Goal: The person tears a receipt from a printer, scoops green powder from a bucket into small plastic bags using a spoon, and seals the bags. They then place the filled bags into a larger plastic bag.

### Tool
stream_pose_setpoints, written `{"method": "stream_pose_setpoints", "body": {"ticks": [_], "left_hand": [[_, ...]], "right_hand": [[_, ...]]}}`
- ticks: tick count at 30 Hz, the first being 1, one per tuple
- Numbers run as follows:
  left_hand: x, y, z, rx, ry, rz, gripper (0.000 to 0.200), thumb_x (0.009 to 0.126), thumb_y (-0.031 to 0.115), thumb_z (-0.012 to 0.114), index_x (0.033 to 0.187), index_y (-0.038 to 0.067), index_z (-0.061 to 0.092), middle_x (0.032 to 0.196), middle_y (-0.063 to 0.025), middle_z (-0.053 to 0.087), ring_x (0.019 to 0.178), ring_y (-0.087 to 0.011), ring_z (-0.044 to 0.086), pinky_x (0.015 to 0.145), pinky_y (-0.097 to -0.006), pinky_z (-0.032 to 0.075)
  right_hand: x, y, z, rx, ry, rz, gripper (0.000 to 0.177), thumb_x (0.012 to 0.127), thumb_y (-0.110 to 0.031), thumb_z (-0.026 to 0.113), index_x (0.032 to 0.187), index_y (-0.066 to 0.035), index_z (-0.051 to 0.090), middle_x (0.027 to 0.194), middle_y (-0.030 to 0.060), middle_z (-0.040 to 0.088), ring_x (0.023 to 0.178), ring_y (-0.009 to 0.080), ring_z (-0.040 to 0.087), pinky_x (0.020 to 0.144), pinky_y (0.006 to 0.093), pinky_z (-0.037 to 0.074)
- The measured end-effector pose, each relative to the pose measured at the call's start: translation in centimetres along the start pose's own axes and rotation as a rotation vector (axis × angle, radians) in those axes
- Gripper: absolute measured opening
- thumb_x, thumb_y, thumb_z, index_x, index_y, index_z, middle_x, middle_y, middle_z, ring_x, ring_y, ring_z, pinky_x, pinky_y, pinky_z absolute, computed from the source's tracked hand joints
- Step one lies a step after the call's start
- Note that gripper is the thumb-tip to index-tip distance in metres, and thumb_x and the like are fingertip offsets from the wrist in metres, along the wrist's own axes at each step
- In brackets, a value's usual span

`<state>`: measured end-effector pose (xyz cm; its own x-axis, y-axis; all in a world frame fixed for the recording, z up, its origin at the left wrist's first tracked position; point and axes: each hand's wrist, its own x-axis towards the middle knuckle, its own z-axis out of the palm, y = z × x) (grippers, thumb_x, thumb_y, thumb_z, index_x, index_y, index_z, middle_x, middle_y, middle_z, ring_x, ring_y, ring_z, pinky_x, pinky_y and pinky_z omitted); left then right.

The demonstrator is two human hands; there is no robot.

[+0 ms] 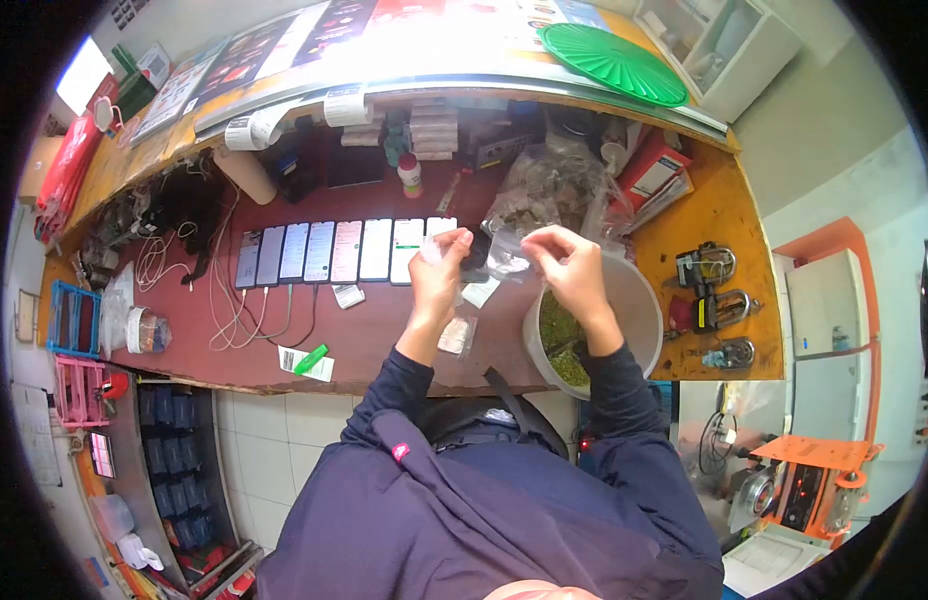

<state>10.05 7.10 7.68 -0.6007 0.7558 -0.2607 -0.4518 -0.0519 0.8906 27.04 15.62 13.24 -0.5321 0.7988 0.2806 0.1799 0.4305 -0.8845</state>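
Your right fingers (552,240) pinch a clear bag (506,256), white tub (639,300) near them; whether your left fingers (452,244) grip anything is unclear.

One row contained eight black-edged smartphones (347,250); two bare hands (576,272), one green ribbed disc (614,65) and one white bucket (636,312) were present.
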Motion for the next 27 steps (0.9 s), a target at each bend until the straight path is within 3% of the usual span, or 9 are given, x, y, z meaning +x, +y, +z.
{"method": "stream_pose_setpoints", "body": {"ticks": [2, 6, 10, 12, 13, 16, 21, 25, 27], "left_hand": [[-0.8, 1.6, 0.0, 0.258, -0.214, 0.377, 0.027, 0.081, 0.018, 0.078, 0.097, -0.003, 0.070, 0.085, -0.0039, 0.070, 0.076, -0.0101, 0.063, 0.070, -0.0260, 0.050], [-1.2, 3.1, 0.5, 0.801, -0.727, 0.349, 0.018, 0.079, 0.021, 0.078, 0.091, 0.007, 0.075, 0.080, -0.0029, 0.071, 0.070, -0.0110, 0.063, 0.067, -0.0253, 0.051], [-0.1, 2.7, 0.3, 0.740, -0.841, 0.151, 0.021, 0.076, 0.023, 0.080, 0.087, 0.007, 0.075, 0.073, -0.0019, 0.068, 0.067, -0.0108, 0.062, 0.062, -0.0277, 0.049], [-0.3, 2.8, 0.1, 0.693, -0.810, 0.180, 0.020, 0.076, 0.023, 0.080, 0.086, 0.006, 0.075, 0.071, -0.0016, 0.067, 0.065, -0.0099, 0.061, 0.060, -0.0263, 0.048], [-0.5, 2.9, 0.1, 0.646, -0.772, 0.208, 0.020, 0.076, 0.022, 0.081, 0.084, 0.005, 0.074, 0.069, -0.0013, 0.066, 0.063, -0.0090, 0.059, 0.057, -0.0249, 0.047], [-0.9, 2.1, 0.4, 0.564, -0.582, 0.256, 0.019, 0.075, 0.019, 0.081, 0.080, 0.003, 0.072, 0.066, -0.0017, 0.066, 0.059, -0.0072, 0.057, 0.054, -0.0236, 0.045], [-2.4, 2.7, 1.8, 0.667, -0.609, 0.312, 0.014, 0.075, 0.012, 0.081, 0.073, 0.003, 0.071, 0.068, 0.0002, 0.067, 0.060, -0.0047, 0.056, 0.053, -0.0227, 0.044], [-1.9, 2.7, 1.5, 0.631, -0.714, 0.195, 0.015, 0.079, 0.016, 0.077, 0.079, 0.002, 0.070, 0.069, -0.0019, 0.066, 0.064, -0.0074, 0.058, 0.058, -0.0258, 0.047], [-2.8, 2.4, 2.1, 0.908, -0.738, 0.512, 0.021, 0.081, 0.021, 0.072, 0.083, 0.001, 0.067, 0.074, -0.0085, 0.066, 0.069, -0.0176, 0.064, 0.064, -0.0313, 0.050]], "right_hand": [[0.2, -0.8, -1.3, -0.189, -0.105, -0.145, 0.009, 0.081, -0.010, 0.070, 0.089, -0.005, 0.069, 0.077, 0.0077, 0.070, 0.066, 0.0147, 0.065, 0.060, 0.0276, 0.049], [0.8, -3.0, -2.4, -0.286, -0.396, -0.176, 0.019, 0.074, -0.013, 0.073, 0.089, -0.009, 0.061, 0.077, 0.0072, 0.069, 0.069, 0.0244, 0.066, 0.062, 0.0340, 0.049], [1.0, -3.5, -3.1, -0.280, -0.486, -0.060, 0.025, 0.069, -0.008, 0.078, 0.084, -0.007, 0.058, 0.074, 0.0063, 0.066, 0.070, 0.0217, 0.065, 0.066, 0.0315, 0.049], [0.8, -3.3, -2.5, -0.452, -0.042, -0.520, 0.026, 0.068, -0.011, 0.080, 0.083, -0.007, 0.059, 0.081, 0.0074, 0.064, 0.080, 0.0239, 0.062, 0.072, 0.0336, 0.048], [0.1, -3.8, -2.5, -0.495, 0.042, -0.410, 0.024, 0.069, -0.018, 0.081, 0.079, -0.007, 0.061, 0.085, 0.0075, 0.061, 0.086, 0.0260, 0.059, 0.075, 0.0347, 0.047], [-2.1, -3.4, -1.3, -0.495, 0.025, -0.292, 0.020, 0.072, -0.022, 0.079, 0.075, -0.007, 0.065, 0.086, 0.0070, 0.063, 0.085, 0.0263, 0.059, 0.075, 0.0344, 0.048], [-2.7, -0.7, -1.1, -0.230, -0.133, -0.169, 0.015, 0.083, -0.016, 0.069, 0.093, -0.006, 0.074, 0.108, 0.0094, 0.065, 0.097, 0.0223, 0.061, 0.081, 0.0316, 0.048], [-3.0, -0.4, -2.8, -0.136, -0.250, -0.084, 0.011, 0.079, -0.015, 0.069, 0.085, -0.006, 0.072, 0.116, 0.0118, 0.059, 0.105, 0.0282, 0.056, 0.085, 0.0377, 0.047], [-3.7, -0.6, -2.6, -0.301, -0.191, -0.127, 0.013, 0.078, -0.018, 0.069, 0.083, -0.005, 0.071, 0.114, 0.0122, 0.056, 0.107, 0.0291, 0.053, 0.088, 0.0383, 0.046]]}}
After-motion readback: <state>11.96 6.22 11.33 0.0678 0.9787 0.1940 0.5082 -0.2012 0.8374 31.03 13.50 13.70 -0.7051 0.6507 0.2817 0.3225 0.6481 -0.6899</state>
